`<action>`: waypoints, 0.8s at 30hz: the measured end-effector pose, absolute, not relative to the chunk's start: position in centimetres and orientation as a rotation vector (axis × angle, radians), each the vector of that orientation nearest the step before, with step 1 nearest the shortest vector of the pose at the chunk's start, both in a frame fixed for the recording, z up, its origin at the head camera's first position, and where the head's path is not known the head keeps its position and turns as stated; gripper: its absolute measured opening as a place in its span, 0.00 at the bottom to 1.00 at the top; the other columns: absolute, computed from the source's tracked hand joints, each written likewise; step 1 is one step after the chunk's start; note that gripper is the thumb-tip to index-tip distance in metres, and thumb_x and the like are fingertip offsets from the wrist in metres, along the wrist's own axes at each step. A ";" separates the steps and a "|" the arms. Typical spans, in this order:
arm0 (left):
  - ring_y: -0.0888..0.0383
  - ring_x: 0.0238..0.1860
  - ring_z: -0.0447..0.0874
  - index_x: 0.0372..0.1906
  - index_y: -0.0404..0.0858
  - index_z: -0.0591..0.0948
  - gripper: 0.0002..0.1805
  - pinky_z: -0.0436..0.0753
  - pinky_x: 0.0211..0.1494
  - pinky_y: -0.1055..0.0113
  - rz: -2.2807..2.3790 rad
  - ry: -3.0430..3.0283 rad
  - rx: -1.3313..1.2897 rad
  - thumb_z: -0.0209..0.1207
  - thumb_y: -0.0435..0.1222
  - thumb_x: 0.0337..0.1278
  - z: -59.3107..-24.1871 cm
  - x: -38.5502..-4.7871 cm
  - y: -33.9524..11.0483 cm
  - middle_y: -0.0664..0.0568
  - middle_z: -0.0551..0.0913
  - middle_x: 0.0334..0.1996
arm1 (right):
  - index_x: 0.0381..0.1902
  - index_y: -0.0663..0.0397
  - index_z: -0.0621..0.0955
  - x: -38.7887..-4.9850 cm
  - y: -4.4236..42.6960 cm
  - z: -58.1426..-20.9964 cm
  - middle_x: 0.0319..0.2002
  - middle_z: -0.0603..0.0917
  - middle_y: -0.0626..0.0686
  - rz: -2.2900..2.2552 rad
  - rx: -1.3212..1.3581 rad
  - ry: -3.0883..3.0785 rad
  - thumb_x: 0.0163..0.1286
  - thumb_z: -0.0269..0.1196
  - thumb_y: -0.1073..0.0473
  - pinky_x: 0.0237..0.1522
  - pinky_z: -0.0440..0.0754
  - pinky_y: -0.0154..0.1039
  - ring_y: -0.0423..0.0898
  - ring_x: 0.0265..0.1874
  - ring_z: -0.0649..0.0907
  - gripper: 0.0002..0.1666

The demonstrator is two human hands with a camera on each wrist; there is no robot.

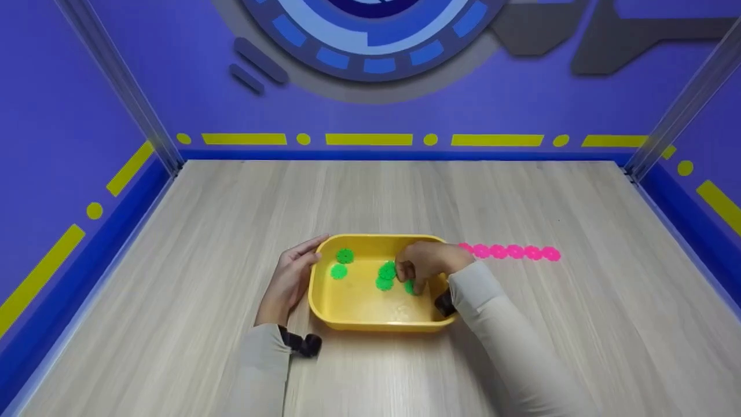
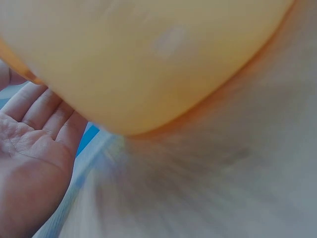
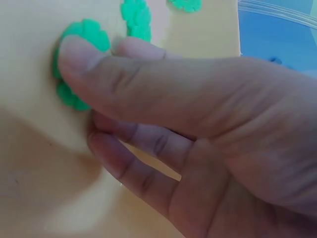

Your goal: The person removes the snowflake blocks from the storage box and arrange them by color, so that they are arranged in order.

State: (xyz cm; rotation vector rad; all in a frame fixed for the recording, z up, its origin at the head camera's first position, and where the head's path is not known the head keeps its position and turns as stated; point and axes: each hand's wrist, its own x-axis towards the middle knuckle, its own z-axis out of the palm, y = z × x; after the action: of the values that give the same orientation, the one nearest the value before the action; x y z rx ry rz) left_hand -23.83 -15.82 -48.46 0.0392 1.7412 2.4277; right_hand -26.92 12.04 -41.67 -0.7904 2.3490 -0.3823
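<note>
A yellow tub (image 1: 359,313), rectangular with rounded corners, sits upright on the surface (image 1: 173,289), open side up. In it lie small green discs (image 1: 384,284) with notched edges: a pair near the left wall, two overlapping around the middle, and at least one, partly hidden, toward the right.

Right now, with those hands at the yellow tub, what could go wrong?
The green piece at the right hand's thumb might slip, as the thumb covers only part of it. The pink row lies close to the yellow tub and the right sleeve, so a sideways swing could knock it crooked. And the left hand holds the tub's side: a sudden tug might scatter the loose green pieces inside.
</note>
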 end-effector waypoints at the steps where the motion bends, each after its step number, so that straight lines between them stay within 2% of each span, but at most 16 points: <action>1: 0.53 0.66 0.69 0.65 0.26 0.70 0.26 0.74 0.66 0.64 2.428 1.741 0.037 0.48 0.24 0.58 -48.4 -23.8 -15.8 0.39 0.69 0.67 | 0.34 0.55 0.82 -26.9 12.0 -41.7 0.29 0.79 0.48 -0.381 -0.797 2.348 0.47 0.74 0.70 0.30 0.73 0.28 0.39 0.28 0.73 0.16; 16: 0.52 0.67 0.69 0.65 0.26 0.69 0.27 0.73 0.66 0.64 2.442 1.729 0.058 0.48 0.23 0.58 -48.3 -23.8 -15.8 0.38 0.68 0.67 | 0.30 0.54 0.82 -27.1 12.0 -42.0 0.27 0.79 0.46 -0.426 -0.825 2.344 0.49 0.74 0.67 0.29 0.72 0.27 0.38 0.27 0.72 0.12; 24: 0.53 0.65 0.71 0.64 0.26 0.70 0.26 0.75 0.64 0.66 2.442 1.743 0.051 0.49 0.23 0.58 -48.4 -23.8 -15.8 0.38 0.70 0.66 | 0.30 0.57 0.84 -27.1 12.1 -41.8 0.27 0.83 0.48 -0.459 -0.885 2.334 0.52 0.72 0.67 0.29 0.73 0.25 0.35 0.25 0.74 0.07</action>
State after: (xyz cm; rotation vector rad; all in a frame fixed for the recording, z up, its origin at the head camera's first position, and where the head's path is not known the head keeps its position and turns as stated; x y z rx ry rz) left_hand -23.77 -15.76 -48.36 0.0510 1.7427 2.4423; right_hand -27.05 12.07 -41.75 -0.8845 2.3345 -0.4589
